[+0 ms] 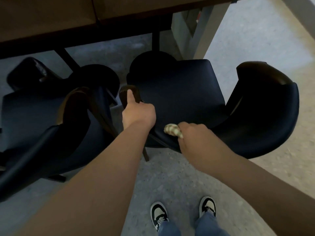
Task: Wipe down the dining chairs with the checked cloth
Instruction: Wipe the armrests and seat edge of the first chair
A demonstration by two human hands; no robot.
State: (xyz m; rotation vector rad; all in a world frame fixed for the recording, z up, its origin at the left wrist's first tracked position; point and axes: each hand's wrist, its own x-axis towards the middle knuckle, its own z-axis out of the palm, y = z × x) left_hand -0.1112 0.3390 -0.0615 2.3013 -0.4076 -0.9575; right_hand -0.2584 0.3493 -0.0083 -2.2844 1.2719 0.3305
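Observation:
A dark navy dining chair (pixel 179 89) with a curved back and brown wooden arms stands in front of me, partly under the table. My left hand (pixel 138 113) grips its left wooden arm, thumb lying along the top. My right hand (pixel 196 135) holds the bunched checked cloth (pixel 172 131) against the inner lower part of the chair's back, near the seat's rear edge. Only a small cream and tan wad of cloth shows past my fingers. A second chair (pixel 42 116) of the same kind stands close on the left.
A brown table (pixel 51 19) spans the top of the view, with black legs (pixel 156 41) and round bases under it. A grey cabinet or post (pixel 192 31) stands at the upper right. My two feet in black and white shoes (pixel 184 213) stand on the speckled floor.

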